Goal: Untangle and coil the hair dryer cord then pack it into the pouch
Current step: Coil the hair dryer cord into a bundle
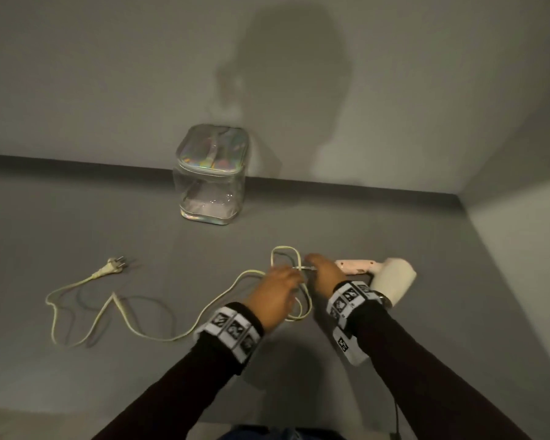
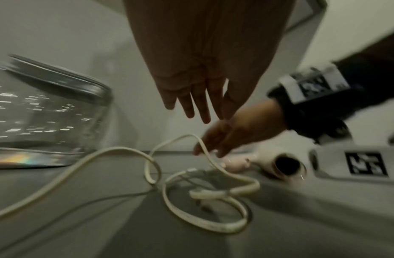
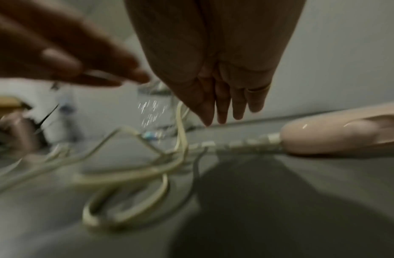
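Hovering flat-fingered, gripping nothing: left hand (image 1: 275, 290) and right hand (image 1: 323, 274), over cream flat cord's (image 1: 159, 331) tangled loops, likely readying untangling.

Grey floor (image 1: 77, 376) with clear pouch (image 1: 211, 182), pale tangled cord (image 1: 134, 327), plug (image 1: 111, 266) and pink hair dryer (image 1: 381, 276)

No text can be read anywhere. The wristbands (image 1: 232, 328) bear only black-and-white square marker patterns, no letters or numbers.

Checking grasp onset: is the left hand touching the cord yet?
Apart. In the left wrist view the left hand hangs with straight fingers above the cord, grey surface showing between them.
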{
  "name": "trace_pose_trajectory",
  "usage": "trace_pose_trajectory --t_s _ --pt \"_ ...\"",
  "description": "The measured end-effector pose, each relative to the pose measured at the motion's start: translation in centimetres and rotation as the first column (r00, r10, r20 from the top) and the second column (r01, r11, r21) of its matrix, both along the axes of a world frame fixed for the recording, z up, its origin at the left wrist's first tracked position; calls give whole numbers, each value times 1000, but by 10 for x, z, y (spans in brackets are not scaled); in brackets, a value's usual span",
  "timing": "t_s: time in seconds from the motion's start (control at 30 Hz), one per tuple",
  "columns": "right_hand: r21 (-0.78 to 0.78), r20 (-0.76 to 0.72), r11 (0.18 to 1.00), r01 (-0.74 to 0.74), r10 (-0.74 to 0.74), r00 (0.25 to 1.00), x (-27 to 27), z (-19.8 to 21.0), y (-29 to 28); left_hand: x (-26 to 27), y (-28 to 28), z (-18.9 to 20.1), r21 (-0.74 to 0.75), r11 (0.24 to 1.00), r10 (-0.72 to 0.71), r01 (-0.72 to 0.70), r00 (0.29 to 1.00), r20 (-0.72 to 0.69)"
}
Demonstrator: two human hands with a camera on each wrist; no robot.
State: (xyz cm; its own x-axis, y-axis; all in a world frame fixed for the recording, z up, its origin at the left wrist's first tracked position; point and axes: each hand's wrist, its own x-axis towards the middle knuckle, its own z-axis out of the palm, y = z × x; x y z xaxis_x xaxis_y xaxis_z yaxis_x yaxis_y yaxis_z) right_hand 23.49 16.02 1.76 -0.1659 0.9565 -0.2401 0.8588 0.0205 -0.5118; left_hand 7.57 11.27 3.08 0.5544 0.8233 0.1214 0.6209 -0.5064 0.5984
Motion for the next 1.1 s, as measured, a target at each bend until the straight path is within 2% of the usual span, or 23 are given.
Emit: trace_pose_trajectory --t_s 0.1,0.17,0.23,0.3,0.37,0.43,0.5,0.53,0.57,0.6,0.67,0.7,0.73,0.8,0.83,0.93,1.0,1.03,1.1 --pt "-75 147 985 -152 162 976 -6 -14 7 25 15 -10 -73 995 -80 61 953 -291" --pt "-81 243 975 -206 220 945 -4 -20 8 29 21 -12 -69 995 -101 77 856 -507" --pt "-100 284 969 -227 247 927 0 -22 4 27 22 -13 -58 993 -114 100 786 -607" --pt "-127 238 966 -226 251 938 5 -17 -1 20 25 -14 -22 992 -108 120 773 -625" --pt "-121 172 978 -172 191 966 11 -4 -4 7 30 -8 85 988 -59 130 824 -563" --pt "-87 55 994 -66 71 996 25 20 -4 -15 34 -4 197 973 -8 120 871 -491" --pt "-28 -148 995 92 -95 984 43 51 -4 -46 40 -5 274 962 118 -8 915 -385" --pt "-26 -300 979 200 -199 933 54 67 -6 -61 42 -4 266 959 188 -99 924 -333" --pt "-51 -458 952 300 -289 841 65 82 -9 -75 45 -2 221 956 252 -191 922 -294" --pt "-112 -607 927 359 -350 713 75 95 -12 -84 47 -1 165 944 322 -287 912 -254" --pt "-258 -821 915 309 -376 430 91 116 -19 -83 50 8 81 910 413 -407 872 -264" --pt "-302 -870 925 232 -366 330 96 121 -21 -75 52 12 82 906 421 -416 858 -295" --pt "-320 -895 933 163 -354 271 101 124 -24 -62 53 17 100 905 422 -413 849 -318" --pt "-321 -916 943 87 -332 226 106 124 -30 -28 49 37 179 894 447 -410 836 -319" --pt "-313 -920 948 61 -318 227 107 125 -34 -7 45 48 173 904 427 -392 857 -287" --pt "-280 -920 960 5 -269 286 103 123 -43 54 32 78 77 982 178 -170 977 -117" --pt "-280 -916 960 -14 -263 301 100 121 -50 91 25 90 48 999 5 -4 1000 -25" --pt "-282 -921 959 -27 -263 289 98 120 -53 106 24 88 -9 999 -45 45 999 23" --pt "-274 -944 961 -32 -263 199 99 118 -61 124 26 81 -171 985 -5 32 988 156"
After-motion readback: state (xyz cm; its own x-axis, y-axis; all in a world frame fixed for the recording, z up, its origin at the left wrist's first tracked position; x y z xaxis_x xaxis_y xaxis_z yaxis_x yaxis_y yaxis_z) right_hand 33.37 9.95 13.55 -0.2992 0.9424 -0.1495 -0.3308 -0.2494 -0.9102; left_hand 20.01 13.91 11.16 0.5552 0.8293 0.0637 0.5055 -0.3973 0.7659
